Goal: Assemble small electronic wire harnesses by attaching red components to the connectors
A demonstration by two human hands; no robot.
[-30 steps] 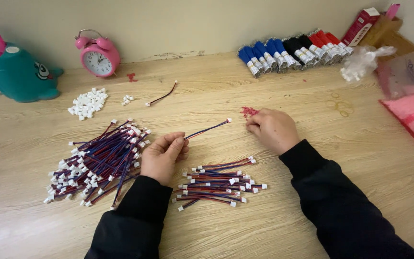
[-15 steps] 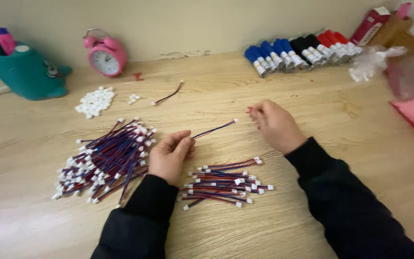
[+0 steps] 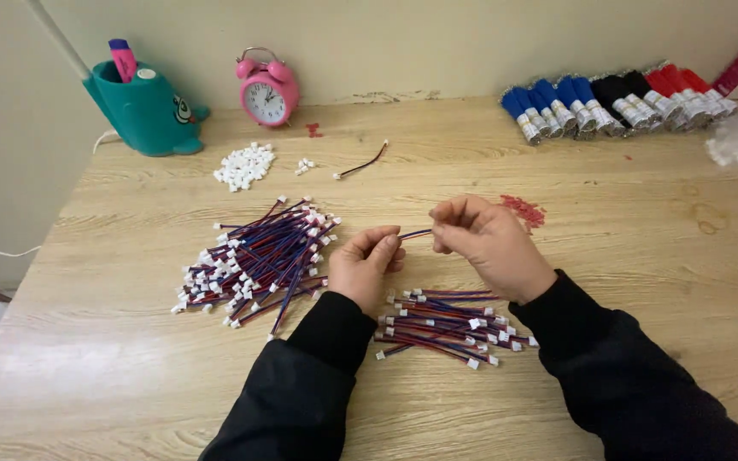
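Since the earlier frame, both hands have been drawn closer together, so less of the red-and-blue wire lead [image 3: 416, 233] is exposed. It is pinched at one end by the left hand [image 3: 369, 266] and at the other by the right hand [image 3: 489, 243], held above mid-desk [image 3: 642, 256], its long axis roughly parallel to the far edge. A loose wire pile [image 3: 258, 260] lies towards the left edge, a smaller bundle [image 3: 450, 326] nearer the front edge.

Your left hand [image 3: 367, 266] is curled, thumb and forefinger pinched together, palm turned inward. Your right hand [image 3: 487, 243] sits just beside it, fingertips [image 3: 440, 215] bunched and pinching too. Both forearms in black sleeves angle in from below.
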